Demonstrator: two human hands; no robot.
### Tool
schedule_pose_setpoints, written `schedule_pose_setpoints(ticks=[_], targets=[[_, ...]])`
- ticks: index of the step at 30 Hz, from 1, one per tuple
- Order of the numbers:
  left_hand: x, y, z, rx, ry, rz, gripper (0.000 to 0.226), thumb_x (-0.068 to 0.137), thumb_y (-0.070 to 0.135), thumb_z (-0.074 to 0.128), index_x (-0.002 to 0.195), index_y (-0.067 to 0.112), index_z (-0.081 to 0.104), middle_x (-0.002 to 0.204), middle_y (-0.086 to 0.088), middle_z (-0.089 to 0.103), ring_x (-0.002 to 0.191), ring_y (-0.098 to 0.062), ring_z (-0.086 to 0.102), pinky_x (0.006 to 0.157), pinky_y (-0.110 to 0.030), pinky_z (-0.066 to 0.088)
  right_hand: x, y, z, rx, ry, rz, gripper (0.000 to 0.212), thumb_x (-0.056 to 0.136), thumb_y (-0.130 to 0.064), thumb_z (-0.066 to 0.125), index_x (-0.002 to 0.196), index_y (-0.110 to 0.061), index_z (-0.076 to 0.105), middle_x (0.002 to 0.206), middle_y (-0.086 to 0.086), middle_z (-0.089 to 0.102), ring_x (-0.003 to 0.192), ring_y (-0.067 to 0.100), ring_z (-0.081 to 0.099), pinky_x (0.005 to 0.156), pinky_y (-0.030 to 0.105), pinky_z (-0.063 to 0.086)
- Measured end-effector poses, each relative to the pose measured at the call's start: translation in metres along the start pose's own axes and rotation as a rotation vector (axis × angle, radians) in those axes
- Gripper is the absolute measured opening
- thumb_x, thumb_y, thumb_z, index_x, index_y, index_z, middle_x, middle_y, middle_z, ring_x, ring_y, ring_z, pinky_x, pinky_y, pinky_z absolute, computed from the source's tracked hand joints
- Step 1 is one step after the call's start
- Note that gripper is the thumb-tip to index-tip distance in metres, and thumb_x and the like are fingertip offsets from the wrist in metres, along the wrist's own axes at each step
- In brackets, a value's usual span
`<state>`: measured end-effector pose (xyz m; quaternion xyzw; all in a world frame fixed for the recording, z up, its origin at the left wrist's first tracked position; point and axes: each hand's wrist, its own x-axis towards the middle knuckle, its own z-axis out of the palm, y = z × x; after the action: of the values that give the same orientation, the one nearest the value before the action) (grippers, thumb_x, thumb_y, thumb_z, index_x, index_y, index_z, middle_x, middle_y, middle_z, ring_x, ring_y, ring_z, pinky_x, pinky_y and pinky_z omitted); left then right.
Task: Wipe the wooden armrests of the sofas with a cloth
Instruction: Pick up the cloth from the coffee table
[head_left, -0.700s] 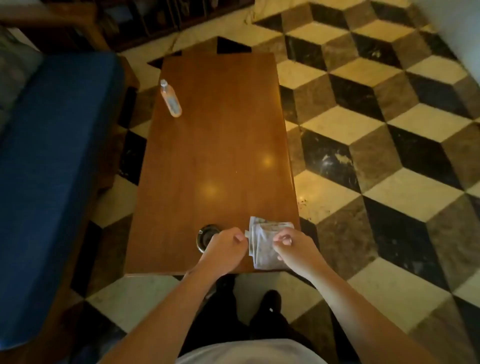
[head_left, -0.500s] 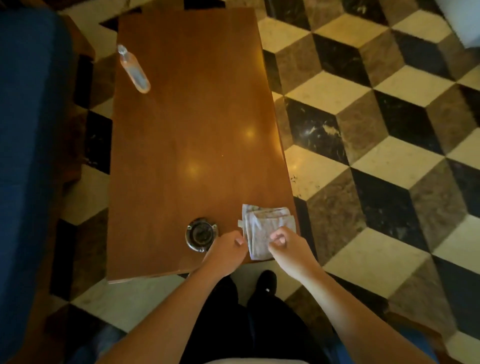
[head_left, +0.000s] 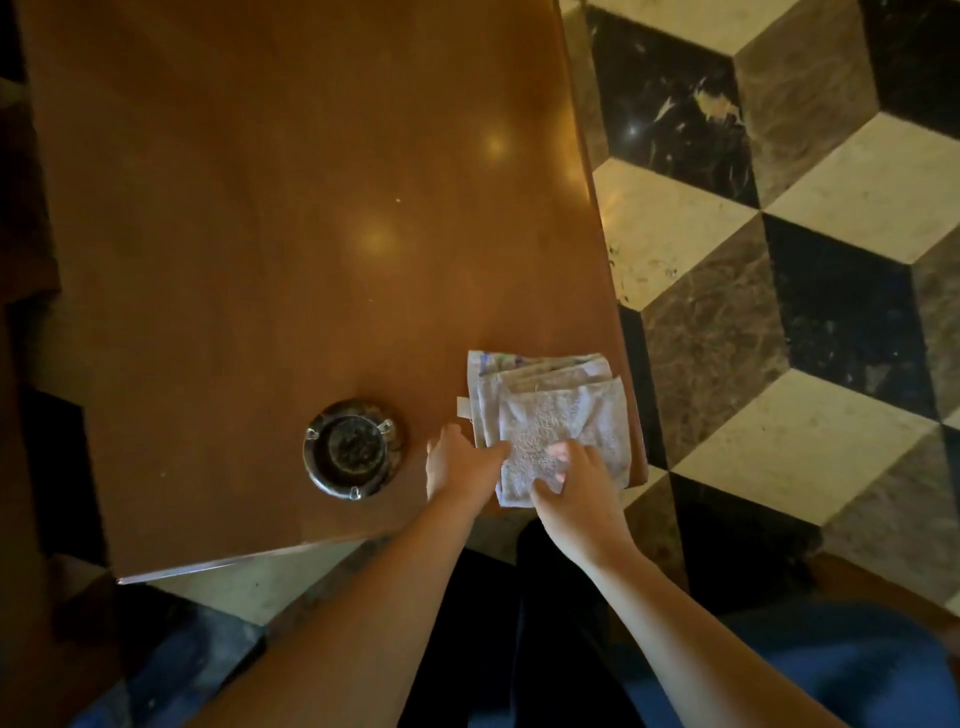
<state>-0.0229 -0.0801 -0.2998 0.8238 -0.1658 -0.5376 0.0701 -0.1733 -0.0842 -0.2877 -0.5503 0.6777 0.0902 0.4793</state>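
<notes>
A folded grey cloth (head_left: 550, 405) lies on the near right corner of the wooden coffee table (head_left: 291, 218). My left hand (head_left: 460, 465) rests at the cloth's left edge, its fingers touching the top fold. My right hand (head_left: 569, 491) lies over the cloth's near edge, thumb under and fingers on top, pinching that fold. No sofa armrest shows clearly in this view.
A dark round ashtray (head_left: 350, 449) stands on the table just left of my left hand. Blue sofa cushions show at the bottom left (head_left: 171, 670) and bottom right (head_left: 831, 670). Patterned marble floor (head_left: 779, 260) spreads to the right.
The camera has tilted down and closer, so the bottle and long blue sofa have left view. Both hands stay at the cloth; my right fingers now spread further over it.
</notes>
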Motion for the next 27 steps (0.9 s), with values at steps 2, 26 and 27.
schedule_pose_setpoints(ticks=[2, 26, 27], targets=[[0.015, 0.008, 0.019, -0.077, 0.077, -0.057, 0.080, 0.078, 0.038, 0.081, 0.142, 0.008, 0.043, 0.141, -0.012, 0.049, 0.125, -0.035, 0.052, 0.095, -0.049, 0.050, 0.019, 0.011, 0.009, 0.026, 0.015, -0.016, 0.052, 0.095, -0.030, 0.064, 0.142, -0.025, 0.043, 0.141, -0.004, 0.043, 0.094, 0.001, 0.054, 0.062, 0.010, 0.039], [-0.023, 0.050, 0.046, 0.035, 0.159, 0.472, 0.017, 0.086, 0.024, 0.067, 0.087, 0.029, 0.050, 0.074, 0.009, 0.062, 0.067, -0.002, 0.060, 0.055, -0.020, 0.046, 0.037, 0.024, -0.009, 0.309, 0.037, -0.054, 0.094, 0.070, -0.038, 0.080, 0.147, -0.037, 0.028, 0.152, -0.009, 0.032, 0.137, 0.014, 0.035, 0.103, 0.028, 0.042], [-0.040, 0.059, 0.048, 0.107, 0.134, 0.559, 0.017, 0.090, 0.025, 0.066, 0.095, 0.033, 0.052, 0.078, 0.011, 0.064, 0.070, -0.001, 0.062, 0.060, -0.021, 0.051, 0.030, 0.027, -0.018, 0.292, 0.059, -0.081, 0.092, 0.075, -0.044, 0.080, 0.150, -0.037, 0.025, 0.155, -0.010, 0.032, 0.139, 0.012, 0.035, 0.107, 0.028, 0.040]])
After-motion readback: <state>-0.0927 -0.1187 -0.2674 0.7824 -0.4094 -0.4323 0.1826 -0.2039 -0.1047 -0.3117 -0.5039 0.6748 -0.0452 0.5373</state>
